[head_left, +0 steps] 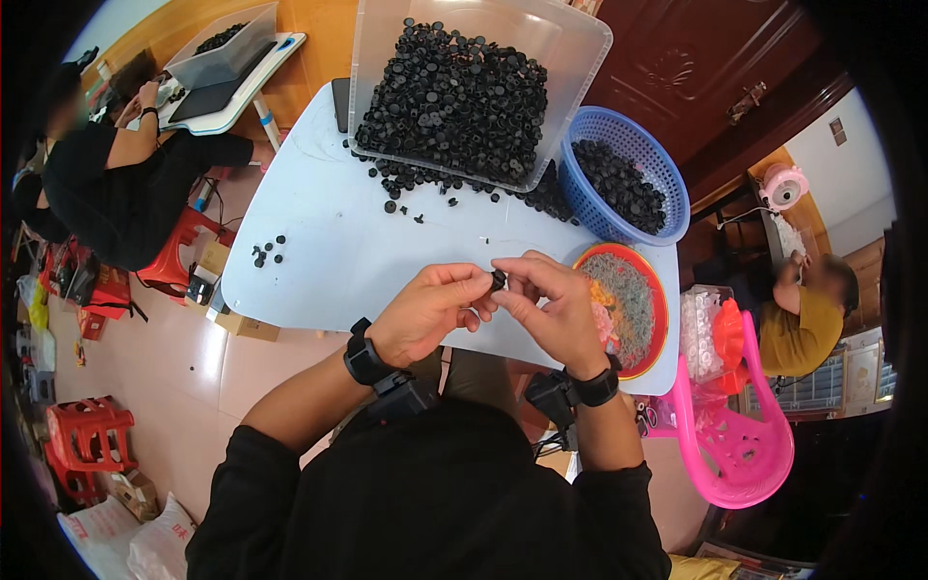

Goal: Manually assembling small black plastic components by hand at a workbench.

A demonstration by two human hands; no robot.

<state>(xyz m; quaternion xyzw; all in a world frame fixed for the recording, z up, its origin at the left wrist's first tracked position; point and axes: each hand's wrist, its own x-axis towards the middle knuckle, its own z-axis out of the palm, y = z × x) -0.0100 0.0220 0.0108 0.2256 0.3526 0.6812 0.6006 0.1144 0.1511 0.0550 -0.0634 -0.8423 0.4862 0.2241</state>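
Pale table (pixel 319 222) beneath, the left hand (pixel 430 314) and right hand (pixel 556 314) share a fingertip grip on a small black part (pixel 498 280) near its near edge; slackening could drop it floorward. Toward the far edge, a careless nudge might scatter loose pieces (pixel 390 207) beside the clear bin (pixel 583 43).

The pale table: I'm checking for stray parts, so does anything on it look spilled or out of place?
Yes: loose black parts lie on the tabletop along the near edge of the clear bin, outside it, as if spilled. A small cluster sits apart near the left edge, perhaps deliberately.
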